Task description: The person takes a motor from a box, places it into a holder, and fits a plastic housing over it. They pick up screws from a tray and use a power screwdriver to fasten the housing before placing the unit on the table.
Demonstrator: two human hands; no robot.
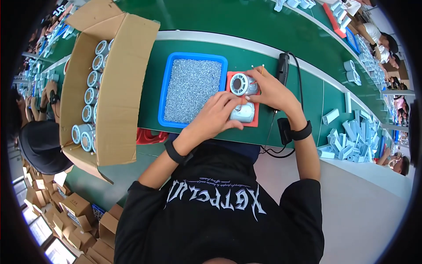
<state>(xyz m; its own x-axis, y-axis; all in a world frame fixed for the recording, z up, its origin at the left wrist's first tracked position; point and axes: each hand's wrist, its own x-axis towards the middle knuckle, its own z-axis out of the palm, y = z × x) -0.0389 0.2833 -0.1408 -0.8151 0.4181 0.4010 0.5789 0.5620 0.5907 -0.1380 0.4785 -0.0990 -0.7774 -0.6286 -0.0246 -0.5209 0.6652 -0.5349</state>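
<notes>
Two pale blue-white plastic cylinders lie side by side on a red-orange block (229,75). The far cylinder (239,83) shows a ringed, open end with a dark centre. My right hand (273,91) curls around its right side, thumb and fingers on it. Over the near cylinder (243,113) my left hand (214,112) is bent, with fingertips on its top and thumb along its near left edge. What lies under the fingertips between the two cylinders is hidden. Left of the block stands a blue tray (161,99) filled with small silvery pieces.
An open cardboard box (121,88) at left holds several similar cylinders (91,95). A black corded power tool (282,70) lies beyond my right hand, its cable curving right. Pale blue plastic pieces (351,136) are heaped at right. Red material (151,136) sits below the tray.
</notes>
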